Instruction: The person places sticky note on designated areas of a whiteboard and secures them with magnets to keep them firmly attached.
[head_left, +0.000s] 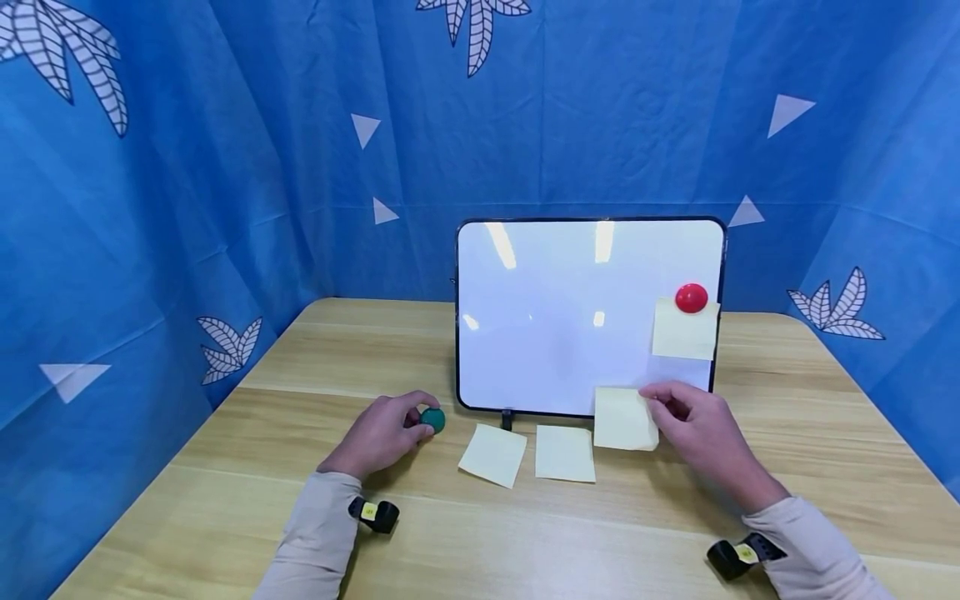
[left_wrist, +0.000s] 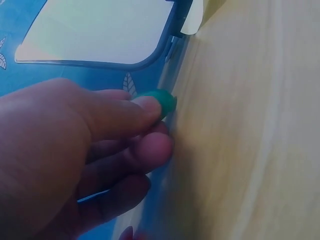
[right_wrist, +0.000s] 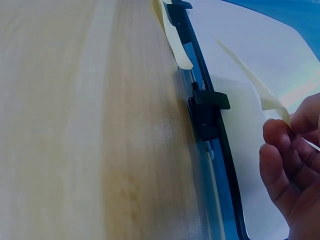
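My left hand (head_left: pixel 380 435) pinches a round green magnet (head_left: pixel 432 420) between thumb and fingers, just left of the whiteboard's lower corner. In the left wrist view the green magnet (left_wrist: pixel 167 101) sticks out past the thumb tip. With thumb and fingers my right hand (head_left: pixel 697 425) holds a pale yellow sticky note (head_left: pixel 624 419) by its right edge, in front of the board's lower edge. Seen from the right wrist, that note (right_wrist: pixel 255 85) is nearly edge-on before the white surface. The whiteboard (head_left: pixel 555 325) stands upright in a black frame.
Two more sticky notes lie on the wooden table (head_left: pixel 465 542): a tilted one (head_left: pixel 492 455) and a straighter one (head_left: pixel 565 454). A red magnet (head_left: pixel 691 297) sits at the top of another note (head_left: pixel 684 333) on the board's right side. Blue patterned cloth (head_left: pixel 600 150) hangs behind.
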